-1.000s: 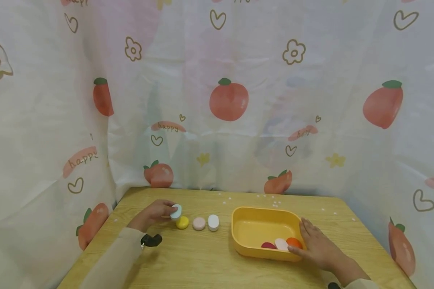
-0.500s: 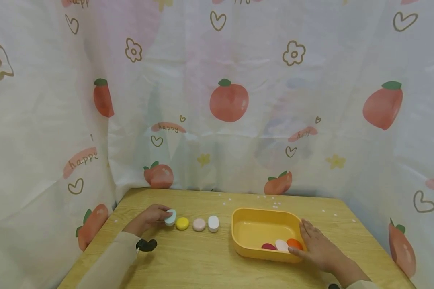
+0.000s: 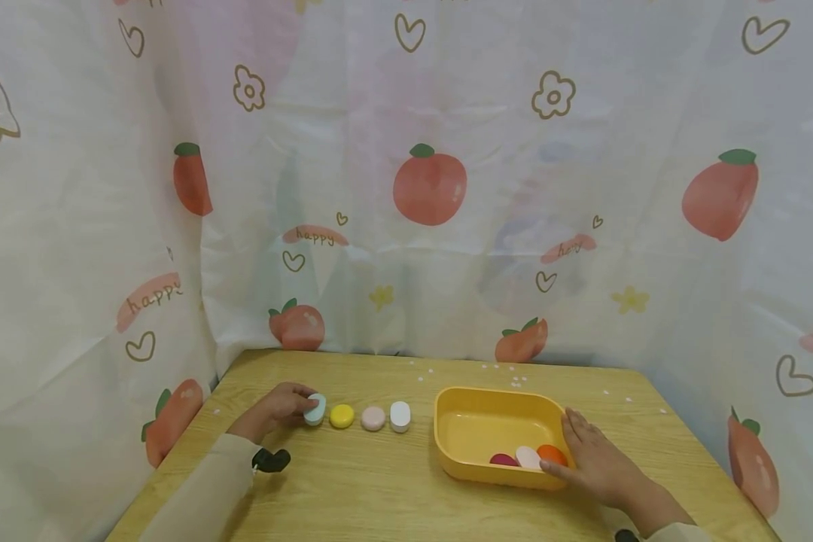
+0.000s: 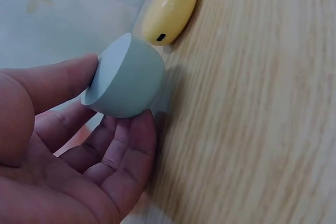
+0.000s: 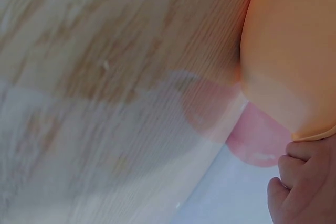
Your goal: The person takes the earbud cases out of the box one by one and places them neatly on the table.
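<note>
Left hand (image 3: pixel 278 406): pinching one pale-blue piece (image 3: pixel 316 410), tilted, just left of the yellow piece (image 3: pixel 342 416). Right hand (image 3: pixel 599 463): outstretched, resting against the tub (image 3: pixel 474 473). Risk, I judged: smooth, rounded sides could slip the pinch, knocking its neighbour.

Curtained-off nook — fruit-print fabric (image 3: pixel 488 165) on three sides, wood-grain table (image 3: pixel 359 489) between
</note>
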Demonstrator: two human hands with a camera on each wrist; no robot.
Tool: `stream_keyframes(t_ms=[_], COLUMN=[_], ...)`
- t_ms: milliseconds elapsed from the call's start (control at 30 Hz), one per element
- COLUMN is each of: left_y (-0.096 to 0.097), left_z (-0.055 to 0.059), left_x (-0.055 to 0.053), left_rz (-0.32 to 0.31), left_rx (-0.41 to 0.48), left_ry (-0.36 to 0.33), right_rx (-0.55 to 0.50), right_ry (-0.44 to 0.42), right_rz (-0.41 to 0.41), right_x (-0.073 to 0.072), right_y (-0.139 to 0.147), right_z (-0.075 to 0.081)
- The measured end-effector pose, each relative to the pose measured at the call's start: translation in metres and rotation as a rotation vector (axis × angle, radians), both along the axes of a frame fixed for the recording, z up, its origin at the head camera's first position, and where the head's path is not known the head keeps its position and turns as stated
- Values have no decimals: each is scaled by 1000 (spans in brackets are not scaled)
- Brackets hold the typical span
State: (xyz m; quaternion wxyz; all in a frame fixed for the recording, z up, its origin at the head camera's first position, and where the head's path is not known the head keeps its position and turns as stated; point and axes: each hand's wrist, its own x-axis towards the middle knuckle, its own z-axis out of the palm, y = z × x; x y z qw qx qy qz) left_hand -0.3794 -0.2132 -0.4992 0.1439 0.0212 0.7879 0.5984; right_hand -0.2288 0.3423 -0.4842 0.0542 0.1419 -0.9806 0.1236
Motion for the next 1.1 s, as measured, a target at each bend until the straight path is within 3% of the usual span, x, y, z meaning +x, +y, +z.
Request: stream_keyframes(t_ms=[267, 1100], left_y=[-1, 6], left_z=[-4, 1], left_x=[1, 0], left_rz=[46, 51], left_rx=[-18, -216], left_ry=[9, 90], right_rx=[-5, -4], right_ry=[-10, -10], right_rz=[-6, 0], right_x=[0, -2], right_y=[0, 2], right_z=[-1, -4])
